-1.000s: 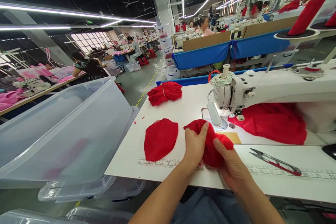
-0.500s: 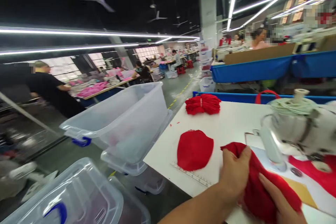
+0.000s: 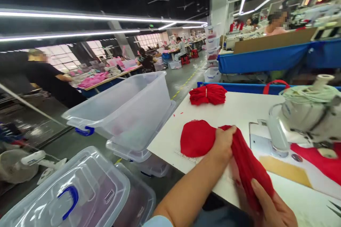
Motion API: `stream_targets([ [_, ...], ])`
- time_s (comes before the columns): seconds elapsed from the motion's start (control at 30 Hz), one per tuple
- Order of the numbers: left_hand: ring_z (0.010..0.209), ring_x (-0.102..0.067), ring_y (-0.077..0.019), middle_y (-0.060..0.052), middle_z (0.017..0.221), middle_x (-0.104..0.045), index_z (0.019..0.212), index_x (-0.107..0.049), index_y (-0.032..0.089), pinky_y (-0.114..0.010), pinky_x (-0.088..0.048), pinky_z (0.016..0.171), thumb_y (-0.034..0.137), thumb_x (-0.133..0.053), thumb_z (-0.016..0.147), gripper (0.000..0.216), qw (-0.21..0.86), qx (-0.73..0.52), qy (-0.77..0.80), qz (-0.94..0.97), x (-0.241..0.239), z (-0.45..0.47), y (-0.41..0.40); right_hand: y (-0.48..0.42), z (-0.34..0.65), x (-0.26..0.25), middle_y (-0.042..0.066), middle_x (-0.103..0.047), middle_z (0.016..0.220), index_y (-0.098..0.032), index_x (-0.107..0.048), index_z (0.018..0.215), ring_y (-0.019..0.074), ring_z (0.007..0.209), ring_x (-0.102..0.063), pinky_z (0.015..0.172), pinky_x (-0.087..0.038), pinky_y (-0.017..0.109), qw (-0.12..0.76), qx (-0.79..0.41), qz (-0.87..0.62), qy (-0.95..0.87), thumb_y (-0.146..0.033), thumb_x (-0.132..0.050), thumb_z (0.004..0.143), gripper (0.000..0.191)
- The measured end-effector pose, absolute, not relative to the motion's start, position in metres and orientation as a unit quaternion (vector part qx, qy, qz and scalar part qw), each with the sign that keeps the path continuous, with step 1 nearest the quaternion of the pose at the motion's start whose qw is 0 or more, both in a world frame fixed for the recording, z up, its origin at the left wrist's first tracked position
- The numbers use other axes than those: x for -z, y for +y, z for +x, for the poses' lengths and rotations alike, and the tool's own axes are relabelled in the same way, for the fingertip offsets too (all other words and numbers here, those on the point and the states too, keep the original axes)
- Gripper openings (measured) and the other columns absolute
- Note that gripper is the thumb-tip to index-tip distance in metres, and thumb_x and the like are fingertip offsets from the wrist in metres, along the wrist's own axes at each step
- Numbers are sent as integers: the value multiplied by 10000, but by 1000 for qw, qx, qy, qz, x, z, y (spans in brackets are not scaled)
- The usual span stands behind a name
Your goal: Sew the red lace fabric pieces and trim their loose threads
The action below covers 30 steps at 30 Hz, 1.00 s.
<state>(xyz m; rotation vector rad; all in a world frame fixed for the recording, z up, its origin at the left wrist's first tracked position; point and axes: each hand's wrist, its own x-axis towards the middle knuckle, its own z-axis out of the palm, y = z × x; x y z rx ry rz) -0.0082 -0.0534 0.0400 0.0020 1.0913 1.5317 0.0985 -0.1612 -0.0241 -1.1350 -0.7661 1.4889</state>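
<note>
A stack of red fabric pieces (image 3: 249, 163) stretches between my two hands above the white table. My left hand (image 3: 223, 143) pinches its far end, and my right hand (image 3: 274, 204) grips the near end between thumb and fingers. Just left of my left hand, a rounded red fabric piece (image 3: 197, 138) lies flat on the table, partly hidden by that hand. Farther back sits a tied bundle of red fabric (image 3: 207, 94). To the right, more red fabric (image 3: 317, 159) lies by the sewing machine (image 3: 306, 120).
Clear plastic bins (image 3: 117, 110) stand left of the white table (image 3: 239, 110), with a lidded bin (image 3: 87, 191) nearer me. A ruler strip (image 3: 183, 156) is on the tabletop. A person in black (image 3: 53, 78) stands far left; others sit at benches beyond.
The red stack has swung left and hangs longer and narrower between my hands. My left hand has moved up to the flat red piece's edge. The camera view has tilted down slightly.
</note>
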Motion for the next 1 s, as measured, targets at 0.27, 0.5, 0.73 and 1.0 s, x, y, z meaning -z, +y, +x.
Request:
stream_targets([
  [0.27,858,-698,-242,-115,869,-734,914,-678,97,-374,-528,870,393,-714,812,316,815,-463,342,75,-35,-14,-81,-127,98,-23,-6,-694,641,-219,-734,705,148,508,-587,398,-465,236,598,-660,-423,-167,-358,-850,528,253],
  [0.5,891,-676,-230,-82,873,-734,875,-711,137,-331,-496,874,424,-872,605,426,771,-476,333,261,-32,-7,-99,-119,105,-18,-15,-731,729,-226,-739,759,155,617,-633,515,-504,241,599,-658,-421,-175,-345,-865,522,294],
  [0.73,758,-647,-160,-58,774,-718,824,-718,124,-279,-473,808,266,-914,518,391,765,-413,373,324,-46,-14,-81,-114,112,-17,16,-748,795,-206,-746,822,222,774,-676,707,-546,340,597,-650,-419,-212,-376,-861,569,325],
  [1.0,667,-625,-150,-40,717,-691,731,-677,126,-280,-477,732,358,-926,492,416,736,-464,409,276,-43,3,-80,-111,110,-22,-3,-721,775,-205,-723,849,211,802,-659,697,-535,307,593,-655,-415,-219,-379,-864,555,370],
])
